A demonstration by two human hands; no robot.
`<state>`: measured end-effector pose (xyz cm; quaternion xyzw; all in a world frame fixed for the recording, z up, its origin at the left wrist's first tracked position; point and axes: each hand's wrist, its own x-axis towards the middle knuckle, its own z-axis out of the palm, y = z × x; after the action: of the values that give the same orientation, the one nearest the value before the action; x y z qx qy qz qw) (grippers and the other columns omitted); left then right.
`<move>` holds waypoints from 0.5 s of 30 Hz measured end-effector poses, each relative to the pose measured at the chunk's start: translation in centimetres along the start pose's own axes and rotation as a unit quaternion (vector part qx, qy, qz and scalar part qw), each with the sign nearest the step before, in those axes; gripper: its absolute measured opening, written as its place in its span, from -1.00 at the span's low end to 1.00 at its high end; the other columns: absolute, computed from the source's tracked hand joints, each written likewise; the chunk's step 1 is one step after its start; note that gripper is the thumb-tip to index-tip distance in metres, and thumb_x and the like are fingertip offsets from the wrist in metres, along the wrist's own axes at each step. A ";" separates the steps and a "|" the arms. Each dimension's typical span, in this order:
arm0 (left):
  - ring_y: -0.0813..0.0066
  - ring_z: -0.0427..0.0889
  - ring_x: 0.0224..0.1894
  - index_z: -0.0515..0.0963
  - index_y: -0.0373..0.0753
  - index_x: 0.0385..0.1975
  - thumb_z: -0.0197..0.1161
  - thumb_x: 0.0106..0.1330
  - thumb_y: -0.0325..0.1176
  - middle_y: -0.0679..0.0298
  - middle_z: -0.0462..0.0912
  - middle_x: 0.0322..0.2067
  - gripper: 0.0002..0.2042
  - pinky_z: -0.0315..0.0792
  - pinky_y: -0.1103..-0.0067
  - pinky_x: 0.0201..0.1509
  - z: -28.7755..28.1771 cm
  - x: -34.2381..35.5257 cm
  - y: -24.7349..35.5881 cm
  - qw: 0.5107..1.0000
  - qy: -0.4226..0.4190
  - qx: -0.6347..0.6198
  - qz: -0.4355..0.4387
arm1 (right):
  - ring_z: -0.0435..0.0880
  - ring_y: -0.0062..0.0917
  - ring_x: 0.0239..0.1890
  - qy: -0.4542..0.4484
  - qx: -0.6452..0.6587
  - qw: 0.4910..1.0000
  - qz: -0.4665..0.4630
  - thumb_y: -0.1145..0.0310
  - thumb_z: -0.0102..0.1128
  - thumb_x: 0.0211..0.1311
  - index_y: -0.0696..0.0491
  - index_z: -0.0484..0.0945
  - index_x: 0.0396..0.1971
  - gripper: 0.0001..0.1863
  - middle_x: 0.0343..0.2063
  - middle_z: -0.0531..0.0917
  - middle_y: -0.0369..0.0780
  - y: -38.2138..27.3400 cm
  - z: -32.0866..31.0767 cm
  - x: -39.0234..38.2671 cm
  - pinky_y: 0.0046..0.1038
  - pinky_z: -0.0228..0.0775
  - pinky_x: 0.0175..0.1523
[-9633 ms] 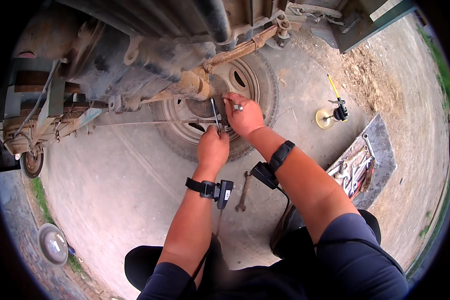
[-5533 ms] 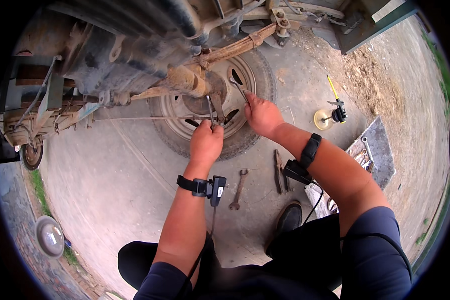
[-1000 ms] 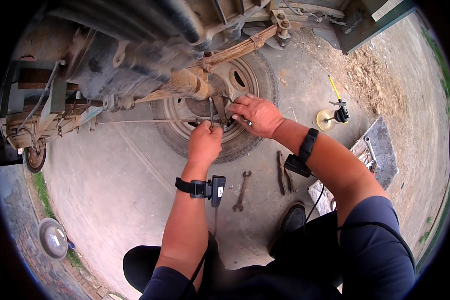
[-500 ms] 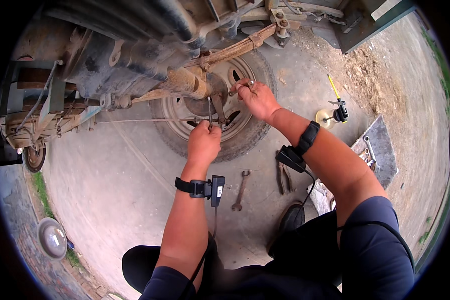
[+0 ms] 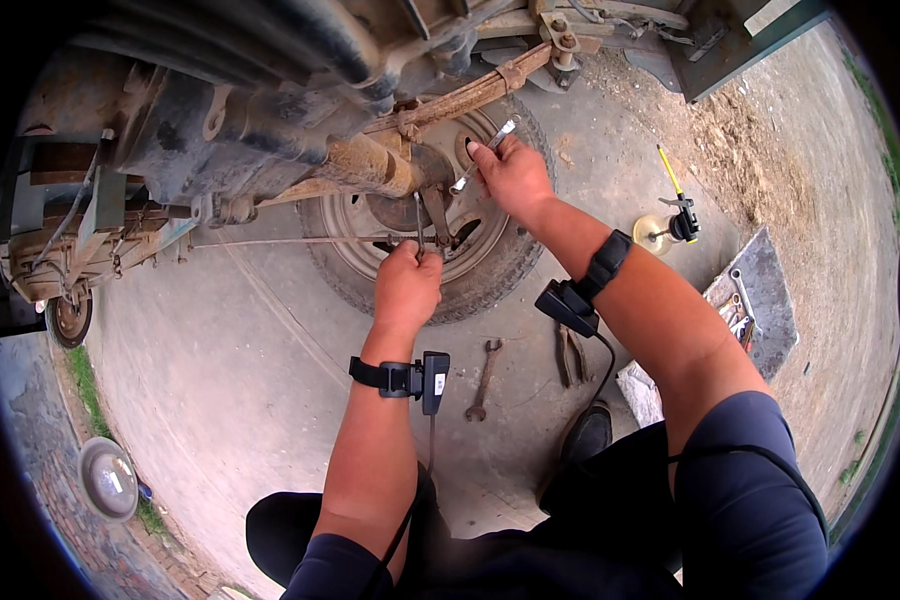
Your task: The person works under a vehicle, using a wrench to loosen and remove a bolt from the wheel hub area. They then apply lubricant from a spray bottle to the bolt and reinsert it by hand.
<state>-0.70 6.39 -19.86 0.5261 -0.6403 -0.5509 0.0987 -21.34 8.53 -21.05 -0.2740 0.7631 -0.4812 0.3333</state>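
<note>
My left hand (image 5: 407, 280) is closed on an upright slim wrench (image 5: 418, 210) at the joint of a thin rod (image 5: 300, 242), beside a rusty steering arm (image 5: 435, 218) at the hub. My right hand (image 5: 515, 178) grips a shiny wrench (image 5: 503, 131), held at a slant over the upper right of the wheel rim (image 5: 483, 227), clear of that joint. Above both hands runs the rusty axle housing (image 5: 375, 165), with a leaf spring (image 5: 485, 90) over the wheel.
On the concrete lie an open-ended wrench (image 5: 486, 380) and long pliers (image 5: 571, 355). At right are an oil can (image 5: 652, 230) with a yellow spout and a metal tray (image 5: 770, 335) holding tools. A round pan (image 5: 100, 480) sits at lower left; the vehicle frame (image 5: 710, 55) overhangs the top.
My right hand has moved up and away from the joint with its wrench, which now tilts up to the right. My left hand has stayed at the joint over the last second.
</note>
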 end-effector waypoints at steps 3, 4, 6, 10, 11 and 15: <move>0.52 0.46 -0.71 0.36 -0.30 -0.54 0.09 0.34 -0.34 0.26 0.47 -0.68 -0.77 0.35 0.53 -0.59 0.5 0.0 0.4 1.000 -0.004 0.011 0.008 | 0.68 -0.02 -0.19 0.066 -0.061 0.995 -0.036 0.06 0.08 0.34 0.21 0.57 -0.22 -0.57 -0.29 0.69 0.10 1.2 0.2 1.3 -0.16 0.49 -0.01; 0.48 0.49 -0.72 0.36 -0.31 -0.53 0.09 0.35 -0.32 0.24 0.47 -0.70 -0.76 0.37 0.50 -0.58 0.5 0.1 0.2 1.000 -0.003 0.017 0.016 | 0.65 0.03 -0.14 0.069 -0.058 0.995 -0.035 0.06 0.05 0.34 0.20 0.57 -0.21 -0.56 -0.27 0.68 0.12 1.2 0.4 1.5 -0.14 0.45 0.05; 0.45 0.51 -0.73 0.37 -0.33 -0.51 0.10 0.36 -0.30 0.22 0.46 -0.72 -0.75 0.38 0.46 -0.58 0.5 0.2 0.0 1.000 -0.002 0.022 0.022 | 0.63 0.05 -0.09 0.068 -0.048 0.996 -0.032 0.08 0.02 0.33 0.19 0.59 -0.19 -0.57 -0.26 0.68 0.13 1.3 0.7 1.8 -0.13 0.43 0.09; 0.52 0.46 -0.71 0.36 -0.30 -0.54 0.10 0.35 -0.33 0.26 0.47 -0.67 -0.76 0.35 0.53 -0.59 0.2 -0.2 0.6 1.000 -0.005 0.011 0.006 | 0.65 -0.01 -0.11 0.018 -0.032 0.999 0.006 0.13 -0.03 0.33 0.16 0.61 -0.20 -0.61 -0.26 0.69 0.11 -0.4 0.9 1.0 -0.14 0.45 0.08; 0.56 0.44 -0.70 0.36 -0.29 -0.55 0.09 0.35 -0.34 0.28 0.47 -0.65 -0.76 0.34 0.57 -0.59 0.1 -0.2 0.6 1.000 -0.006 0.006 -0.001 | 0.65 -0.01 -0.11 -0.001 -0.032 0.999 0.024 0.14 -0.04 0.33 0.15 0.61 -0.20 -0.61 -0.26 0.68 0.11 -1.2 0.9 0.6 -0.14 0.45 0.08; 0.55 0.44 -0.70 0.36 -0.29 -0.56 0.09 0.35 -0.34 0.28 0.47 -0.66 -0.76 0.34 0.57 -0.60 0.2 -0.1 0.6 1.000 -0.007 0.010 -0.001 | 0.65 0.01 -0.11 0.012 -0.128 0.990 -0.064 0.17 -0.08 0.34 0.18 0.62 -0.22 -0.61 -0.25 0.68 0.12 -0.9 1.2 1.0 -0.11 0.45 0.09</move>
<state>-1.11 6.51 -19.42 0.5237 -0.6460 -0.5484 0.0882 -20.96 6.82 -20.81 -0.3566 0.8035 -0.4031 0.2546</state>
